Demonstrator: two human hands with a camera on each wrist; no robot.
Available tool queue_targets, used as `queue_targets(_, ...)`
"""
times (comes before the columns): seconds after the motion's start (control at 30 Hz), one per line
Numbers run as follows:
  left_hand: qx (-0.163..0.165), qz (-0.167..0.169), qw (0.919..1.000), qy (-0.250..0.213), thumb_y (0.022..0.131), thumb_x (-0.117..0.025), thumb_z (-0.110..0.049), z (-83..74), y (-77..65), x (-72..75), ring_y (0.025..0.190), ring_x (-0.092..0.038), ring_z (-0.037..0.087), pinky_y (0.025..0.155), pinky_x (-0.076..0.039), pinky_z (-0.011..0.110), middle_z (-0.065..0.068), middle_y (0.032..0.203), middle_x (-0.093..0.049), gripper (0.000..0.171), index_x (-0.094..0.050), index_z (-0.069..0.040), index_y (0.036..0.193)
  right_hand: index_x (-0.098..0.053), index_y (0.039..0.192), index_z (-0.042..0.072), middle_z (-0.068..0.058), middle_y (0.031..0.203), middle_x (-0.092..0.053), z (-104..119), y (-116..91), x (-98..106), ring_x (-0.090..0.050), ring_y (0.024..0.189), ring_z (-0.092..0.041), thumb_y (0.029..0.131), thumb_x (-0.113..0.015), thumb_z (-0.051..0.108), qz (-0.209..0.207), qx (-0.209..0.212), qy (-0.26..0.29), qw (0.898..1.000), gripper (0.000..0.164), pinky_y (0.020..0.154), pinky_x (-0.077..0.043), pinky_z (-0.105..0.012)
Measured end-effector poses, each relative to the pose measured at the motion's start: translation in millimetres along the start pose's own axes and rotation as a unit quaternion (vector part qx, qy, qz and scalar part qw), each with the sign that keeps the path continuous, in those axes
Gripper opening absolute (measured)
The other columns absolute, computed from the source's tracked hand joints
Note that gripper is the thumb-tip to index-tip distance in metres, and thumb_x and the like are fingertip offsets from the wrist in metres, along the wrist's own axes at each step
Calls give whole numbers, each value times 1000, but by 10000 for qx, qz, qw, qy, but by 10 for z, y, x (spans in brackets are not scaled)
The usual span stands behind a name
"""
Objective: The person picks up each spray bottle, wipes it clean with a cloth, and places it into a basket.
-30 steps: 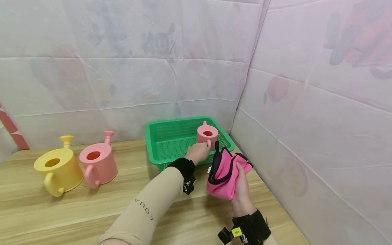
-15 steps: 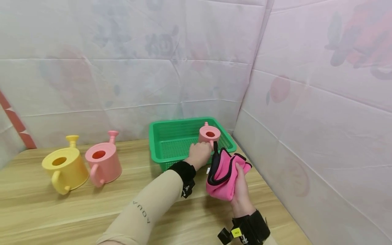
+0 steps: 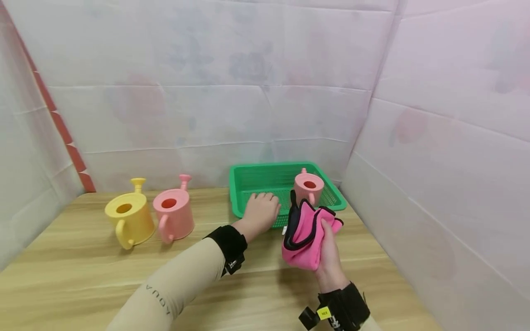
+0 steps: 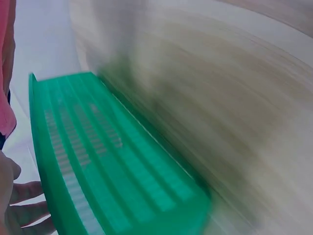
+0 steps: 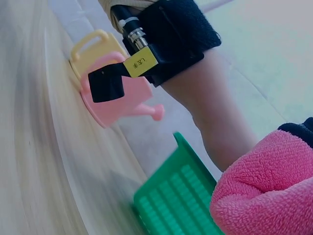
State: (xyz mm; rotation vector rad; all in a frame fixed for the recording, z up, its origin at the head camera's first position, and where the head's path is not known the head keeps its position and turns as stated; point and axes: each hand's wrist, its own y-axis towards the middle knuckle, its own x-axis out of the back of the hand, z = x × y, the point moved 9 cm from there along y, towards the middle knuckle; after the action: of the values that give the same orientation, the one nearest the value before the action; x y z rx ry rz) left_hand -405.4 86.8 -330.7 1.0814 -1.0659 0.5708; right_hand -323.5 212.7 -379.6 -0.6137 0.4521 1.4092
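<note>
A pink watering can (image 3: 301,192) stands in the right part of the green plastic basket (image 3: 273,166), its handle toward me. My left hand (image 3: 262,212) is over the basket's front rim, left of that can and apart from it. Its fingers are loosely extended and hold nothing; several fingertips (image 4: 29,214) show beside the basket in the left wrist view. My right hand (image 3: 330,255) grips a folded pink cloth (image 3: 304,250) with black edging in front of the basket. The cloth's fluffy side faces the right wrist view, and it hides part of the basket's front right corner.
A yellow watering can (image 3: 141,220) and another pink watering can (image 3: 180,218) stand side by side on the wooden table (image 3: 74,271), left of the basket. Printed cloth walls rise behind the table and along its right side (image 3: 414,220).
My left hand has let go of the handle of the pink can in the basket and moved left. The head view has turned left. My right hand still holds the cloth.
</note>
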Motion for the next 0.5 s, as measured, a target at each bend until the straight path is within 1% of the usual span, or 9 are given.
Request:
queue_targets(0.1, 2, -65, 10000, -62, 99, -40, -32, 98, -39, 27, 106, -56, 21, 89, -42, 41, 3, 113, -61, 30, -62, -13, 107, -32, 137, 22, 8, 124, -49, -35, 27, -56, -47, 109, -4, 99, -37, 42, 140, -108, -36, 9998, 43, 94, -36, -18)
queue_targets(0.17, 72, -50, 9999, -91, 99, -40, -32, 169, -58, 32, 110, -54, 22, 91, -40, 42, 4, 117, -60, 31, -61, -13, 110, -30, 139, 23, 8, 127, -47, -56, 41, -83, -46, 111, -4, 99, -39, 42, 197, -166, -21, 9997, 45, 95, -36, -18)
queue_targets(0.27, 289, 39, 9995, -83, 100, -39, -33, 318, -104, 40, 114, -51, 22, 94, -39, 43, 4, 123, -57, 32, -60, -13, 115, -30, 139, 23, 8, 126, -47, -85, 57, -126, -46, 110, -4, 98, -40, 41, 295, -212, -15, 9993, 46, 94, -36, -18)
queue_targets(0.37, 535, 46, 9984, -195, 99, -41, -32, 494, -174, 68, 115, -51, 23, 95, -37, 44, 5, 124, -56, 31, -60, -13, 115, -32, 137, 21, 9, 121, -50, -115, 71, -148, -48, 106, -4, 98, -41, 42, 337, -266, -88, 9990, 45, 93, -37, -18)
queue_targets(0.43, 708, 29, 9970, -319, 98, -43, -32, 616, -229, 87, 115, -51, 24, 95, -37, 46, 5, 125, -56, 31, -60, -12, 116, -33, 137, 22, 9, 119, -53, -135, 79, -152, -49, 104, -4, 98, -41, 42, 345, -317, -148, 9988, 44, 92, -38, -18)
queue_targets(0.5, 899, -1, 9944, -565, 98, -45, -31, 733, -289, 104, 115, -51, 25, 96, -36, 48, 6, 124, -56, 30, -60, -12, 116, -34, 135, 21, 9, 116, -54, -152, 89, -152, -50, 103, -4, 98, -41, 42, 361, -347, -202, 9985, 43, 92, -39, -18)
